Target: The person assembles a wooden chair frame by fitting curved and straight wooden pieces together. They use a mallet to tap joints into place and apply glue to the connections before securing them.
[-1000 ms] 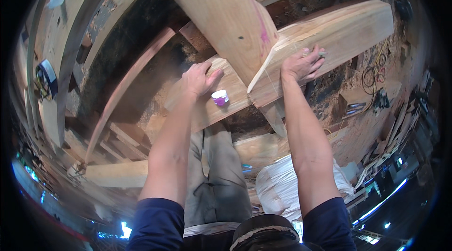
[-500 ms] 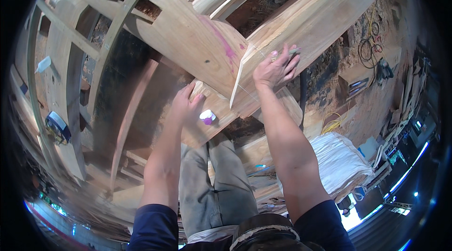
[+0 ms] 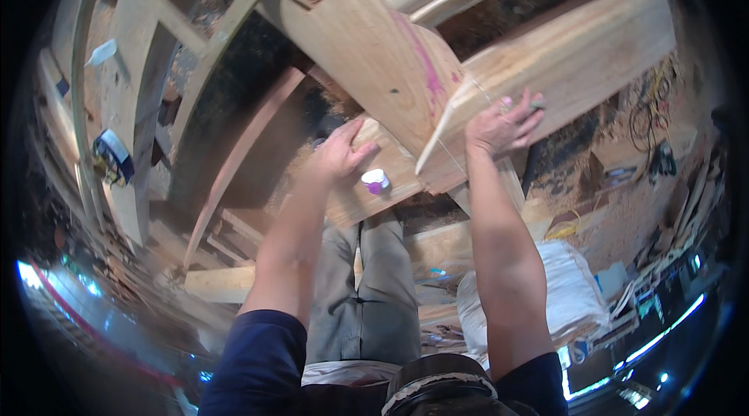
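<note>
My right hand (image 3: 505, 126) is over the long plank (image 3: 585, 49) on the right. Its fingers are curled round a small greenish thing (image 3: 537, 105) that is mostly hidden. My left hand (image 3: 346, 152) lies at the left edge of the shorter wooden piece (image 3: 351, 203), thumb apart from the fingers. Close to that thumb, a small white and purple container (image 3: 375, 180) stands on the wood. Between my hands the broad board (image 3: 382, 65), streaked with purple, meets the long plank at a raised pale edge (image 3: 434, 138). Thin pale lines show beside this joint.
Curved wooden frames (image 3: 222, 42) rise on the left, with a blue and white roll (image 3: 114, 155) on one. A white sack (image 3: 576, 291) lies at the lower right. Black cables (image 3: 649, 121) and a yellow cord (image 3: 563, 226) lie on the dusty ground at right.
The view has shifted, so the timber and both hands appear further right. My right hand stays by the joint on the long plank, and my left hand stays at the shorter piece's edge.
</note>
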Tool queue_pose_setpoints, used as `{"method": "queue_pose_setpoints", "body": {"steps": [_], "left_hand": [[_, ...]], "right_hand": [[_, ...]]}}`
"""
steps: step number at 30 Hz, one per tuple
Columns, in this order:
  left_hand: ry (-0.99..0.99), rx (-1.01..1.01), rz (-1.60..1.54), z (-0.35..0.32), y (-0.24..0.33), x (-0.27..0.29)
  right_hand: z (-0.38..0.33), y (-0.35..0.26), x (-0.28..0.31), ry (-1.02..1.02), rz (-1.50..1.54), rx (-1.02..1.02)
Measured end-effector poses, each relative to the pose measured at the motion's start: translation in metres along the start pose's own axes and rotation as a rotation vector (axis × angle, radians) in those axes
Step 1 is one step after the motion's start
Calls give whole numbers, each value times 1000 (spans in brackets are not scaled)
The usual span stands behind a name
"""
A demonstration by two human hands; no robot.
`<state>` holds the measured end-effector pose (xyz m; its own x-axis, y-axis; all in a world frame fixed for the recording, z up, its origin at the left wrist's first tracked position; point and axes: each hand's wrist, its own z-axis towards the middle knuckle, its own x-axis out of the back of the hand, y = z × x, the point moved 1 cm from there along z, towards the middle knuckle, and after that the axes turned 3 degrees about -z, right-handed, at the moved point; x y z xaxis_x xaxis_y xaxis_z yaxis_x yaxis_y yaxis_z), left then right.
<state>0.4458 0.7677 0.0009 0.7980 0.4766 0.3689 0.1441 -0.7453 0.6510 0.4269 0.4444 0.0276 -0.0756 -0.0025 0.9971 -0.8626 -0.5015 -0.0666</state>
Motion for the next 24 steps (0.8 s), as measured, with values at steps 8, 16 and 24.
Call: {"method": "queue_pose_setpoints", "body": {"steps": [8,16,24], "left_hand": [[7,-31,-97,1,-6,-2],[230,163,38,20,-31,15],[331,25,214,38,-28,1]], "right_hand": [[0,-1,1,-13,-4,-15],[3,4,-5,5,-1,-11],[2,1,0,-33,25,-64]]}}
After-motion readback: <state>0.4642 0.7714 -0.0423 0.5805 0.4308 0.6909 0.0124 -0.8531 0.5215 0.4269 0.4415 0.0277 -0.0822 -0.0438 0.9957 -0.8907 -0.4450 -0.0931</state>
